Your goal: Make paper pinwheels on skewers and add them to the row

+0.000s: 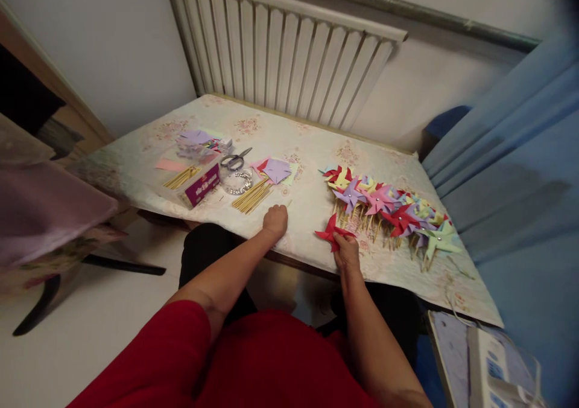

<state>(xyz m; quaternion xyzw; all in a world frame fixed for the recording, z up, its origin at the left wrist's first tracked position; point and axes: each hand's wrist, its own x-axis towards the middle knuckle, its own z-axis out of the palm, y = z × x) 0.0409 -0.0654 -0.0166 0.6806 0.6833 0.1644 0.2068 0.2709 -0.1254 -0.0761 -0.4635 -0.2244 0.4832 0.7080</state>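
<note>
My right hand (348, 252) pinches a red paper pinwheel (332, 232) by its edge, just above the near side of the table. My left hand (275, 219) is closed low over the cloth, and the pale tip of a thin stick (289, 203) pokes out from it; the rest is hidden. Left of that hand lies a bundle of thin wooden sticks (252, 195), with folded paper pieces (277, 170) behind it. A clear round dish of silvery beads or pins (239, 181) sits beside the bundle. Many finished pinwheels (380, 200) on sticks lie in rows to the right.
Scissors (235, 159) lie behind the dish. A purple-labelled box (203, 186) and more sticks (181, 177) are at the left of the flowered tablecloth (312, 148). Behind stand a radiator (289, 58) and, at right, a blue curtain (525, 172). A power strip (493, 366) is lower right.
</note>
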